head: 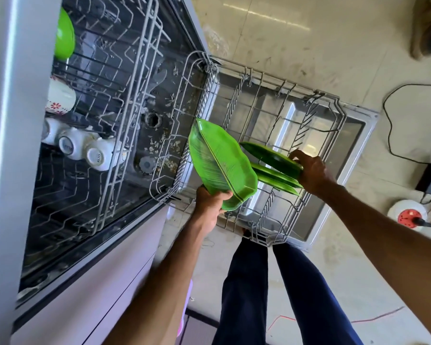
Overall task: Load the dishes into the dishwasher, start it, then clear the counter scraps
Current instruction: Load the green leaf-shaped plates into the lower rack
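One leaf plate, end gripped in left hand, right hand seemingly pinching racked plate

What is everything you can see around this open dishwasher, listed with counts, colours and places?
leaf-shaped plate: one, bright green, above lower rack
standing plates: two, dark green, on edge in lower rack
lower rack: one, grey, pulled out over open door
bowl: one, green, upper rack
flowered cup: one, white and red, upper rack
plain cups: three, white, upper rack
cable: one, black, floor
socket box: one, white and red, floor
left hand: grips leaf-shaped plate
right hand: grips farther standing plate
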